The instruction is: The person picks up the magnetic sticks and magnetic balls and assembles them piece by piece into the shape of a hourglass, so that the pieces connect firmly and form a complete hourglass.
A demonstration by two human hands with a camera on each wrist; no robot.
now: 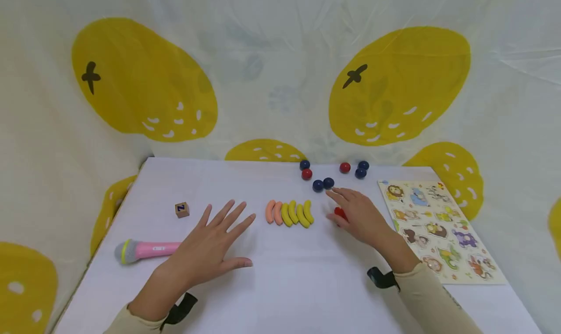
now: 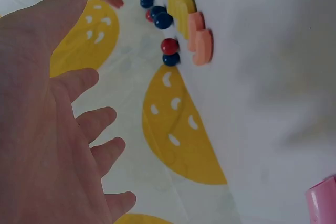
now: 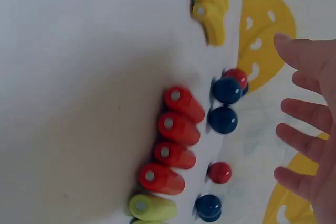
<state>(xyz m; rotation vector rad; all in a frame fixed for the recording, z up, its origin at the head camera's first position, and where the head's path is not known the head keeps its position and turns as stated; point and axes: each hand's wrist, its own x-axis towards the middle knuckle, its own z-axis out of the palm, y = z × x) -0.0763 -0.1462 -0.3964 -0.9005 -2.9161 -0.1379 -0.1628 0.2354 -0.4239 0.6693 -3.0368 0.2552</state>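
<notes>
My left hand (image 1: 208, 246) is spread flat above the table, fingers straight, holding nothing. It covers part of a pink toy microphone (image 1: 155, 249) with a grey head. My right hand (image 1: 361, 217) hovers over a row of red tapered toy pieces (image 3: 178, 127), its fingers apart and nothing between them. In the head view the hand hides most of that row. Light green pieces (image 3: 152, 207) continue the row in the right wrist view. Between the hands lie yellow toy bananas (image 1: 299, 213), side by side with two pink curved pieces (image 1: 273, 212).
Dark blue balls (image 1: 318, 185) and red balls (image 1: 345, 168) lie in small groups near the back edge. A wooden letter block (image 1: 181, 210) sits at left. An animal puzzle board (image 1: 438, 231) lies at right. Behind the white table (image 1: 280, 295) hangs a patterned cloth (image 1: 271, 81).
</notes>
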